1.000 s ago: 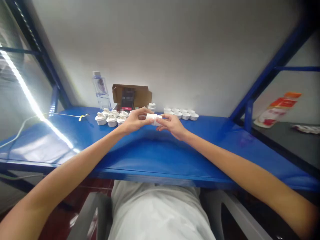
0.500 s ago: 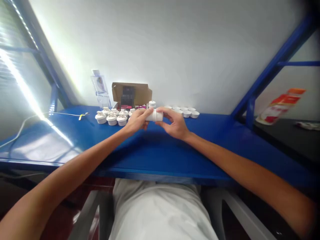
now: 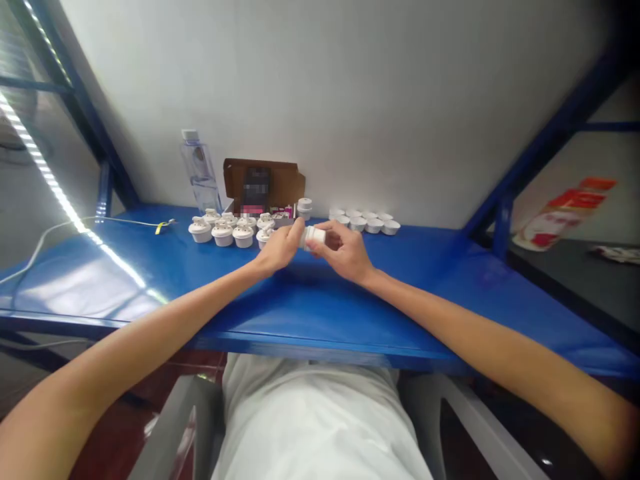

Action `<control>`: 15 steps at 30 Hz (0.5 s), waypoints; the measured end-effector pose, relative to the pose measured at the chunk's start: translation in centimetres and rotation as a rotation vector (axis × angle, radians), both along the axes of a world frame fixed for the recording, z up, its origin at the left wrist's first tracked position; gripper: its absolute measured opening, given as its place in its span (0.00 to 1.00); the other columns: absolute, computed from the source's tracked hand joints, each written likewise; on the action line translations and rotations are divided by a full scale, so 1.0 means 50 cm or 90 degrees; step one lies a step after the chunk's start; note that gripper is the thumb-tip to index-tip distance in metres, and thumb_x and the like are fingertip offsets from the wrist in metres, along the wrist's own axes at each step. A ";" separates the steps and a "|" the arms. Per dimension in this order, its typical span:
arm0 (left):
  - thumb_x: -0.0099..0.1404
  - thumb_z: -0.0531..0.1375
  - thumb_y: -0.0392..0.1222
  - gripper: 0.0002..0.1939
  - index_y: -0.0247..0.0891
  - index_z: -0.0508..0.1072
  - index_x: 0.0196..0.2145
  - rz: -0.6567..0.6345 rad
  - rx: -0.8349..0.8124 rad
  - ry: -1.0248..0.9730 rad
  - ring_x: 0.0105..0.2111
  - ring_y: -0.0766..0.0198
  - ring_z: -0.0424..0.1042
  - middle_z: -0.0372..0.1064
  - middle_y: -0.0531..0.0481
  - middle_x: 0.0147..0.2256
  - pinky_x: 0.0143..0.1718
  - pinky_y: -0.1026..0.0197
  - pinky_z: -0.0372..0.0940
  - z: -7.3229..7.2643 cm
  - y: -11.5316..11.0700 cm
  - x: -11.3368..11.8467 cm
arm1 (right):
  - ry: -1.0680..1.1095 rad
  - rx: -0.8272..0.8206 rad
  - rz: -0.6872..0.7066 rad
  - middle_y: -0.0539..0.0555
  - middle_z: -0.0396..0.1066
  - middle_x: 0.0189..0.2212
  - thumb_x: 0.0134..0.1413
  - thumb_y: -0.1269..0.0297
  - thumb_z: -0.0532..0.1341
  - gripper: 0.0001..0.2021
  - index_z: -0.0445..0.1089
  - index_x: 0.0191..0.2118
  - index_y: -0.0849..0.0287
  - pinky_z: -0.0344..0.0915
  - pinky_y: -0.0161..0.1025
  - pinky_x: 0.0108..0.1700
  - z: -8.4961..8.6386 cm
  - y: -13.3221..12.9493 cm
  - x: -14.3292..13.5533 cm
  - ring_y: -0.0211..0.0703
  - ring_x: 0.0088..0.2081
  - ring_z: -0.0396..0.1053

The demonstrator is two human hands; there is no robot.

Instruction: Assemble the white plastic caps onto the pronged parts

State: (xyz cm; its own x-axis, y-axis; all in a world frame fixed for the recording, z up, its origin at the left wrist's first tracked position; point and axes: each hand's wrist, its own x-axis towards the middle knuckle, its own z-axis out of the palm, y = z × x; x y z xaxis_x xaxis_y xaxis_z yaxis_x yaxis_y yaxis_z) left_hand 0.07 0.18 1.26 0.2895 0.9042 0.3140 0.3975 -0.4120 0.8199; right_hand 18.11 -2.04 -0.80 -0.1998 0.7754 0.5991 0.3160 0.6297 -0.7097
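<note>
Just above the blue table, both hands hold a white round plastic fitting (image 3: 314,236) lying on its side. My left hand (image 3: 281,249) is wrapped round its left end, thumb on top. My right hand (image 3: 349,251) grips its right end between thumb and fingers. Fingers cover much of the fitting, so its exact kind does not show. To the left stand several white round pieces with knobbed tops (image 3: 223,232), close to my left hand. Behind my right hand are several small white cups (image 3: 374,225). Another white fitting (image 3: 305,206) stands upright just beyond my hands.
An open cardboard box (image 3: 287,183) with a dark item inside stands against the wall. Left of it is a clear bottle (image 3: 201,175). A white cable with a yellow tag (image 3: 161,228) lies on the blue table (image 3: 310,307). Far right sits a red and white packet (image 3: 565,217).
The held fitting has tilted, its right end now slightly lower. My right hand has shifted its grip nearer the fitting's end. Both hands stay on it.
</note>
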 end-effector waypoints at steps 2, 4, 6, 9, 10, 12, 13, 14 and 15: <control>0.73 0.46 0.61 0.25 0.40 0.63 0.27 0.051 0.140 0.066 0.27 0.60 0.62 0.62 0.49 0.24 0.32 0.58 0.56 -0.001 -0.009 0.007 | 0.096 -0.137 -0.002 0.52 0.73 0.24 0.60 0.35 0.58 0.24 0.69 0.36 0.54 0.71 0.41 0.24 -0.004 -0.006 -0.019 0.45 0.22 0.71; 0.73 0.50 0.57 0.19 0.40 0.66 0.33 0.076 0.223 0.138 0.28 0.58 0.64 0.62 0.49 0.25 0.36 0.57 0.57 -0.001 -0.019 0.010 | 0.169 -0.250 0.006 0.49 0.65 0.17 0.62 0.33 0.54 0.28 0.65 0.29 0.55 0.57 0.36 0.15 -0.003 -0.010 -0.033 0.39 0.15 0.61; 0.71 0.54 0.55 0.17 0.38 0.68 0.41 0.042 0.262 0.194 0.29 0.56 0.66 0.62 0.49 0.26 0.38 0.56 0.59 0.002 -0.025 0.008 | 0.229 -0.369 0.030 0.46 0.57 0.14 0.64 0.35 0.52 0.28 0.60 0.25 0.54 0.46 0.34 0.13 0.003 -0.011 -0.038 0.33 0.12 0.49; 0.71 0.55 0.54 0.18 0.37 0.69 0.49 -0.093 0.309 0.207 0.37 0.55 0.69 0.68 0.44 0.36 0.44 0.55 0.63 0.013 -0.027 0.000 | 0.275 -0.515 0.079 0.44 0.48 0.13 0.65 0.39 0.51 0.26 0.55 0.24 0.53 0.39 0.32 0.14 0.020 -0.002 -0.025 0.31 0.13 0.40; 0.71 0.56 0.53 0.19 0.38 0.70 0.51 -0.140 0.327 0.198 0.40 0.54 0.69 0.69 0.42 0.41 0.47 0.54 0.63 0.018 -0.026 -0.002 | 0.279 -0.527 0.079 0.43 0.47 0.13 0.65 0.40 0.51 0.25 0.55 0.24 0.53 0.39 0.32 0.14 0.025 0.003 -0.018 0.32 0.13 0.39; 0.68 0.60 0.52 0.23 0.40 0.67 0.57 -0.196 0.337 0.148 0.48 0.52 0.68 0.68 0.40 0.49 0.51 0.54 0.63 0.026 -0.021 -0.004 | 0.276 -0.495 0.052 0.43 0.46 0.13 0.64 0.39 0.52 0.24 0.57 0.25 0.52 0.43 0.34 0.14 0.034 0.017 -0.002 0.33 0.14 0.40; 0.67 0.62 0.52 0.27 0.41 0.65 0.59 -0.201 0.321 0.106 0.50 0.52 0.68 0.67 0.40 0.51 0.52 0.54 0.64 0.028 -0.017 -0.004 | 0.269 -0.456 0.025 0.44 0.47 0.13 0.63 0.38 0.53 0.24 0.58 0.25 0.52 0.45 0.35 0.14 0.036 0.023 0.005 0.34 0.14 0.42; 0.66 0.63 0.53 0.29 0.42 0.63 0.61 -0.190 0.290 0.058 0.50 0.52 0.69 0.68 0.41 0.50 0.51 0.54 0.64 0.028 -0.013 -0.004 | 0.257 -0.407 -0.009 0.44 0.48 0.13 0.62 0.37 0.54 0.25 0.59 0.25 0.52 0.48 0.35 0.15 0.037 0.029 0.010 0.35 0.14 0.45; 0.67 0.62 0.55 0.29 0.42 0.63 0.60 -0.173 0.244 0.014 0.48 0.53 0.70 0.70 0.42 0.48 0.48 0.55 0.65 0.027 -0.007 -0.003 | 0.237 -0.354 -0.042 0.45 0.50 0.13 0.61 0.36 0.54 0.26 0.60 0.25 0.53 0.51 0.36 0.16 0.036 0.034 0.013 0.36 0.15 0.48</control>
